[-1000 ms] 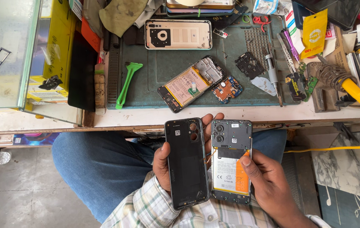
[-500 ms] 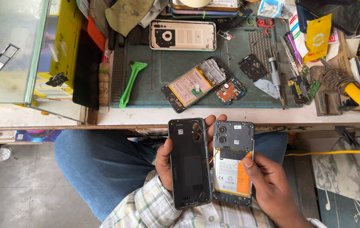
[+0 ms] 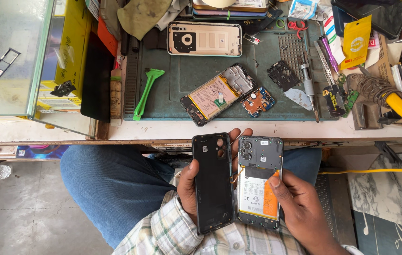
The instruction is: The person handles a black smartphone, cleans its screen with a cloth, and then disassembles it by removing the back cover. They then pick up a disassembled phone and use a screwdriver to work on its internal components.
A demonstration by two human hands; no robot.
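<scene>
Black plastic back cover, thin and light, clasped along its edges by left hand over the lap. Beside it, opened phone pinched in right hand, thumb on battery (fragile innards, probably best gripped by frame edges).

A black back cover lies inside-up just beside an opened phone showing its battery.
</scene>
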